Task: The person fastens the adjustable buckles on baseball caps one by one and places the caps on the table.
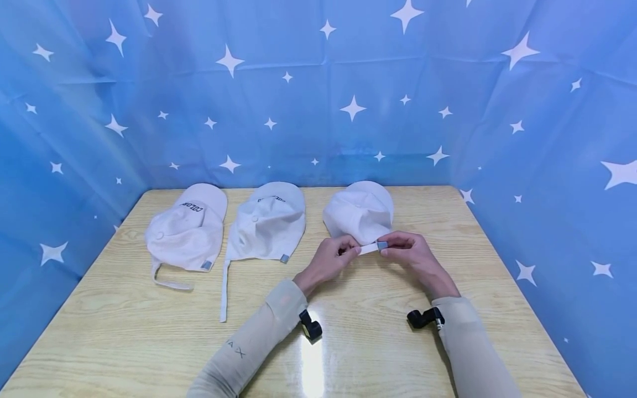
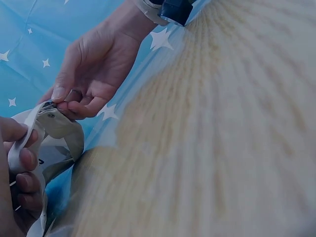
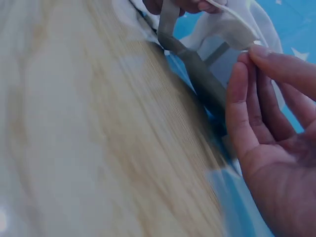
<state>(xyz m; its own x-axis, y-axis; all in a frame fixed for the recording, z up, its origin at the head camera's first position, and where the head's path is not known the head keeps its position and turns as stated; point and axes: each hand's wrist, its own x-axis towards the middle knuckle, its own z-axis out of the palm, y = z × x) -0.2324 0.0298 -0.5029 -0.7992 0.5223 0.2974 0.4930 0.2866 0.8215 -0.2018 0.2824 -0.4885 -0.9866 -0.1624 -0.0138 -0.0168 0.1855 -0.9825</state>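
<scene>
A white baseball cap (image 1: 359,213) lies at the back right of the table, its brim toward the backdrop and its back strap (image 1: 369,249) toward me. My left hand (image 1: 332,257) grips the strap near its left part. Opposite it, my right hand (image 1: 412,255) pinches the strap's right end beside a small grey buckle tab (image 1: 382,245). In the left wrist view the left fingers (image 2: 27,163) curl round the strap, while the right hand (image 2: 98,69) holds the buckle end between thumb and fingers. The right wrist view shows the right thumb and fingertips (image 3: 261,52) together at the cap's edge.
Two more white caps stand to the left: one in the middle (image 1: 269,224) with its strap hanging straight toward me, one at far left (image 1: 184,232) with its strap curled. The wooden table (image 1: 149,342) meets a blue star-patterned backdrop (image 1: 298,138) at the back and sides.
</scene>
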